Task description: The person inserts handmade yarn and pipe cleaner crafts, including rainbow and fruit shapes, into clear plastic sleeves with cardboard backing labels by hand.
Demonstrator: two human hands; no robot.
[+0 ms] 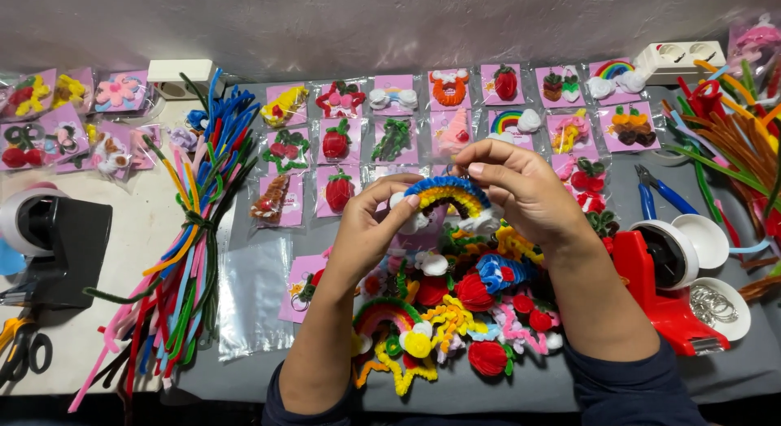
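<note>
left hand + right hand: both pinch fuzzy rainbow pipe-cleaner charm | I fear a white cloud end could pop off if pulled hard

Packaged charms lie in rows at upper centre of the table; loose charms pile below them, pipe cleaners to their left.

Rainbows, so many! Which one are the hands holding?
The rainbow pinched between the left hand and right hand, held up. Others lie packaged or in the pile.
</note>
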